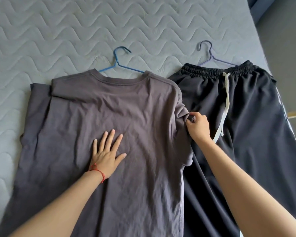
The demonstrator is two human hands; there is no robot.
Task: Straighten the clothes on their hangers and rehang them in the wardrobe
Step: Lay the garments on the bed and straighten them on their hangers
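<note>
A grey-brown t-shirt [109, 103] lies flat on the bed, back side up, on a blue wire hanger [121, 65] whose hook sticks out past the collar. My left hand [106, 151] presses flat on the shirt's middle, fingers spread. My right hand [197, 126] pinches the bunched right sleeve of the shirt at its edge. To the right lie black drawstring trousers [249, 117] with a white cord, on a purple wire hanger [210, 55] above the waistband.
Both garments rest on a grey quilted mattress [75, 31] that spreads to the left and far side. The mattress edge runs down the right, with grey floor [287, 48] beyond it. No wardrobe is in view.
</note>
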